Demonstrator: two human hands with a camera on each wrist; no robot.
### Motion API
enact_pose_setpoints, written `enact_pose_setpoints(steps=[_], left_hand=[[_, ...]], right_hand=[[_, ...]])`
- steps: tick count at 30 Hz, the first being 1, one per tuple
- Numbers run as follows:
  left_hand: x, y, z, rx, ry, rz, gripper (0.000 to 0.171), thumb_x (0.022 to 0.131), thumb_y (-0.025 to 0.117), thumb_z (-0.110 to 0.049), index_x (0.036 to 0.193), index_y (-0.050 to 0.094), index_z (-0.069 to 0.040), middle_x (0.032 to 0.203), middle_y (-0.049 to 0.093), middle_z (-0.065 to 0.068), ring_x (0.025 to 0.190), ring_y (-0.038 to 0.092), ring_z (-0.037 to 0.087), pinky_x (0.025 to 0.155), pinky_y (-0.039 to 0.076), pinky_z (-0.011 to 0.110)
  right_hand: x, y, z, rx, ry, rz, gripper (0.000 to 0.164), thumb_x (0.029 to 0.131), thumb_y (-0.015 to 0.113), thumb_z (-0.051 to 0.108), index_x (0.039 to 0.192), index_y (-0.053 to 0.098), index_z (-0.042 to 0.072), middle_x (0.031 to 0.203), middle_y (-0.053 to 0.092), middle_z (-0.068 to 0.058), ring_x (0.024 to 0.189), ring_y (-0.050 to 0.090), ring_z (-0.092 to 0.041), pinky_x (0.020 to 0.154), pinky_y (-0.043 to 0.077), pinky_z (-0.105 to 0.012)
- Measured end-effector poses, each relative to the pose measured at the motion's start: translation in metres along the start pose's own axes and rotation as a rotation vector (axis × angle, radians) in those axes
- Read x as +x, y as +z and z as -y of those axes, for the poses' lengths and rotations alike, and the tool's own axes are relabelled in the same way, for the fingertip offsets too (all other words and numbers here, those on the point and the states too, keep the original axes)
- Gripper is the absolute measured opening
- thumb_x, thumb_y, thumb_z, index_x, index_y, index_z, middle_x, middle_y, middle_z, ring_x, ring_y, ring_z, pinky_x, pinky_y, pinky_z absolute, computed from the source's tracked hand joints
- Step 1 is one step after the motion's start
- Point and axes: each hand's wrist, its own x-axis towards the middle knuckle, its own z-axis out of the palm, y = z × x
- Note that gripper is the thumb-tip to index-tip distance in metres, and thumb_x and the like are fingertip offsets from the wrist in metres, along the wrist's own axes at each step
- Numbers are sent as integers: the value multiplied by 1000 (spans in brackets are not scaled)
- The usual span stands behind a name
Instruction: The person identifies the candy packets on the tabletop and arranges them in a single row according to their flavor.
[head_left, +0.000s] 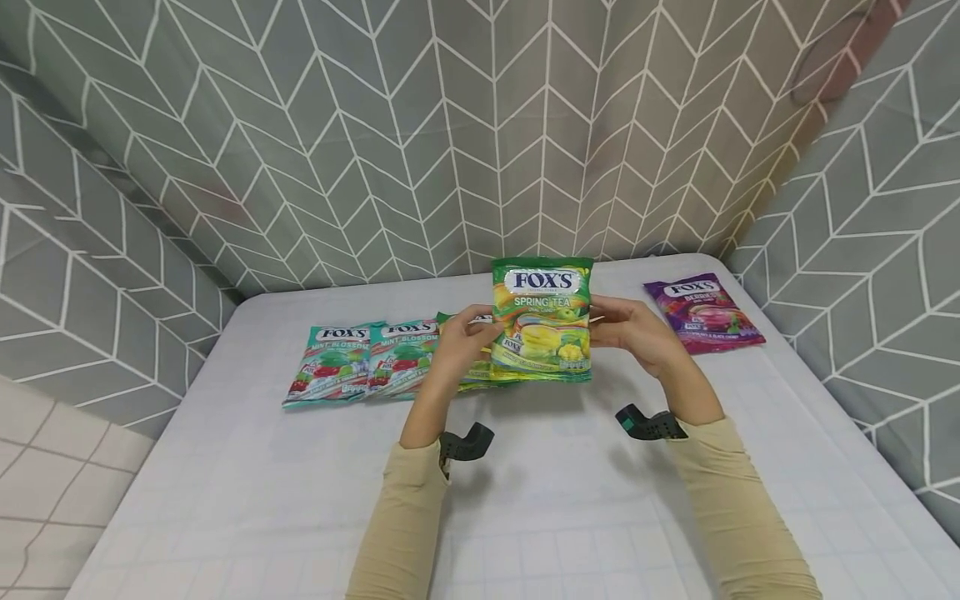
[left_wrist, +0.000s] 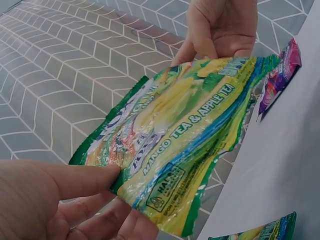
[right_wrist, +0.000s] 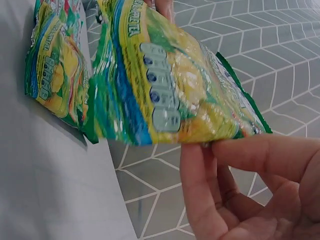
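A green and yellow Fox's Spring Tea candy bag (head_left: 543, 321) is held upright above the white table, its front toward the head camera. My left hand (head_left: 463, 343) pinches its left edge, thumb in front, as the left wrist view of the bag (left_wrist: 170, 145) shows. The right edge is pinched between thumb and fingers of my right hand (head_left: 633, 333). Behind the left hand lies a second Spring Tea bag (head_left: 474, 375), partly covered. Two teal Mint Blossom bags (head_left: 330, 364) lie left of it. Right of the right hand lies a purple Berries bag (head_left: 703, 313).
The table (head_left: 300, 500) has a white cover. Grey curtains (head_left: 420, 150) with white chevron lines stand behind it and along both sides. A dark wrist camera (head_left: 467, 442) sits on the left wrist, another camera (head_left: 647, 423) on the right wrist.
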Motion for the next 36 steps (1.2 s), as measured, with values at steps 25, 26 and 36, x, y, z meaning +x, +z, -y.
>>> enact_pose_setpoints(steps=[25,26,36], left_hand=[[0,4,-1,38,-7,58,39,95,62,-14,132,53,-5,105,68,15,92,64,25,75,55,42],[0,4,0,40,-4,62,39,95,62,-14,132,53,-5,104,68,15,92,64,25,74,55,40],[-1,6,1,14,0,90,32,96,60,-9,127,55,-6,105,67,16,90,64,25,70,56,39]], right_hand=[[-10,-2,11,-177,8,-5,55,93,52,-6,146,37,-1,124,46,-25,128,41,-41,104,35,-51],[-11,-2,12,-180,2,-2,55,93,51,-7,146,37,-2,127,45,-27,129,40,-42,105,33,-53],[-13,2,13,-252,-67,-5,50,94,47,-9,143,40,-4,132,49,-28,118,47,-38,101,38,-50]])
